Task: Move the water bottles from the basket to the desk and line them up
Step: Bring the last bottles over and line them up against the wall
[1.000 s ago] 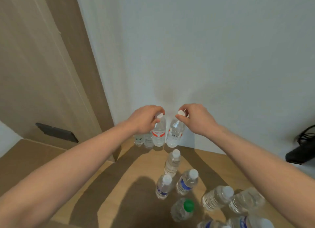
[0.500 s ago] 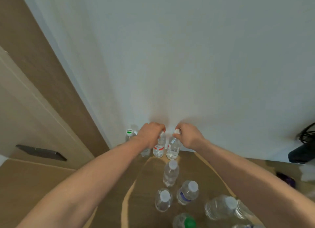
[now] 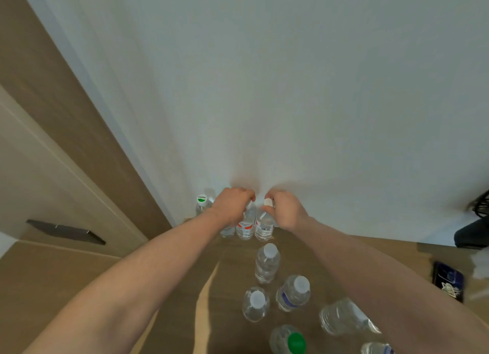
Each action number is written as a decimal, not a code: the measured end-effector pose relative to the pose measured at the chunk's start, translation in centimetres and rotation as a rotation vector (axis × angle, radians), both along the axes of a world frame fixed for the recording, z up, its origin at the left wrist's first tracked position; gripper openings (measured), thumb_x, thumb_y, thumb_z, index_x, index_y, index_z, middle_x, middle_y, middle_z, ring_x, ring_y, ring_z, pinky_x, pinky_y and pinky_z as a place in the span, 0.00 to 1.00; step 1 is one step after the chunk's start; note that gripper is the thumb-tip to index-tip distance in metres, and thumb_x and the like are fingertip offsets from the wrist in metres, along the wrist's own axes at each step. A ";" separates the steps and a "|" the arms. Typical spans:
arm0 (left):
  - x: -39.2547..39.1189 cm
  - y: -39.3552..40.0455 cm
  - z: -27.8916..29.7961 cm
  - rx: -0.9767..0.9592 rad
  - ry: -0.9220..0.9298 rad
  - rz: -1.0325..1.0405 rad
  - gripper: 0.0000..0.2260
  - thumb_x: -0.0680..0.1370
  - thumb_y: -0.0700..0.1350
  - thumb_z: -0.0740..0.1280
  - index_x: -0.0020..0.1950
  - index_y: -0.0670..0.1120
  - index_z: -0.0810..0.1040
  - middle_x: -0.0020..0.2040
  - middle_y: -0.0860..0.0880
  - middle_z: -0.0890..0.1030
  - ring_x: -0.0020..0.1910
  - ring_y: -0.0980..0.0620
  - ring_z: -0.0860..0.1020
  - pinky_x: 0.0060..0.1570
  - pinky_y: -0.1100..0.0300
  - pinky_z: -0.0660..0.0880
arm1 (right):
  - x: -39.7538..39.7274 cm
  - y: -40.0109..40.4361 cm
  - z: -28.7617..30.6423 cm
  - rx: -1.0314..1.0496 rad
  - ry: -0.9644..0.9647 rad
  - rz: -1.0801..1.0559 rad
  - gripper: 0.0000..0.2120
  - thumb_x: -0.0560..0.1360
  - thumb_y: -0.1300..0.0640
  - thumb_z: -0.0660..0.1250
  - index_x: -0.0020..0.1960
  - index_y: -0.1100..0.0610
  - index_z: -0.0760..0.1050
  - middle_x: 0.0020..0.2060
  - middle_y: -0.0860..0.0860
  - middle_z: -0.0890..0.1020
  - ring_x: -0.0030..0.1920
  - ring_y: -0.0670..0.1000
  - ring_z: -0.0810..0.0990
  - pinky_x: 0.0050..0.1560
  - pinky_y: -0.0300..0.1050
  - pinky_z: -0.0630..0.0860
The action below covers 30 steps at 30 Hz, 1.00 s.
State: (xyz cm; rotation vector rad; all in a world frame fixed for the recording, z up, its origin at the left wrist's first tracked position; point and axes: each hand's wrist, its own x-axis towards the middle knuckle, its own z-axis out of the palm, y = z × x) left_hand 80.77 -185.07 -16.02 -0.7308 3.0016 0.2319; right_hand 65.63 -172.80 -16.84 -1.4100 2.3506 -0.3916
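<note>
My left hand clamps the red-label bottle, right hand pinches the clear bottle by its cap; I set both upright, touching, against the wall on the tabletop

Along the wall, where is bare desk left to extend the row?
Bare desk runs along the wall right of the right hand and its bottle. Left is crowded: left hand, green-capped bottle, corner.
</note>
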 end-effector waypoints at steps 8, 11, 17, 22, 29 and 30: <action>0.7 1.0 0.0 -0.017 0.072 0.048 0.14 0.82 0.42 0.67 0.68 0.47 0.76 0.61 0.46 0.80 0.55 0.40 0.81 0.53 0.48 0.76 | 0.3 2.7 2.6 0.050 -0.052 -0.001 0.26 0.84 0.53 0.68 0.80 0.54 0.69 0.74 0.54 0.76 0.70 0.57 0.78 0.73 0.49 0.71; 0.9 1.3 -0.3 0.013 0.100 0.099 0.12 0.83 0.43 0.67 0.66 0.46 0.76 0.61 0.45 0.79 0.55 0.39 0.80 0.51 0.47 0.76 | 1.3 5.1 4.3 0.035 -0.068 -0.018 0.25 0.83 0.53 0.68 0.79 0.52 0.69 0.73 0.53 0.77 0.66 0.56 0.79 0.70 0.51 0.74; 0.8 2.1 0.8 0.032 0.139 0.138 0.18 0.80 0.44 0.72 0.68 0.45 0.75 0.63 0.43 0.79 0.60 0.39 0.78 0.56 0.48 0.75 | 2.9 11.7 7.9 0.123 -0.093 0.015 0.22 0.82 0.50 0.69 0.76 0.48 0.73 0.68 0.47 0.79 0.62 0.50 0.80 0.66 0.49 0.77; 3.0 7.1 3.2 0.149 0.332 0.049 0.18 0.78 0.51 0.72 0.67 0.52 0.77 0.66 0.50 0.76 0.59 0.47 0.78 0.57 0.49 0.77 | 3.8 17.8 8.9 0.233 -0.108 0.061 0.22 0.81 0.46 0.70 0.74 0.47 0.76 0.67 0.45 0.80 0.53 0.44 0.77 0.59 0.41 0.74; 8.1 15.0 5.3 0.361 0.166 -0.097 0.15 0.80 0.54 0.68 0.66 0.55 0.77 0.63 0.58 0.75 0.59 0.57 0.74 0.62 0.57 0.73 | 4.6 23.6 9.1 0.194 -0.131 0.009 0.19 0.81 0.45 0.71 0.71 0.40 0.76 0.63 0.38 0.81 0.51 0.40 0.81 0.58 0.43 0.81; 9.0 15.7 4.9 0.359 0.174 -0.128 0.15 0.80 0.53 0.69 0.66 0.55 0.78 0.62 0.58 0.76 0.58 0.58 0.74 0.62 0.59 0.73 | 5.1 24.4 9.3 0.143 -0.138 -0.011 0.17 0.81 0.46 0.71 0.69 0.39 0.77 0.60 0.36 0.82 0.49 0.40 0.82 0.54 0.39 0.80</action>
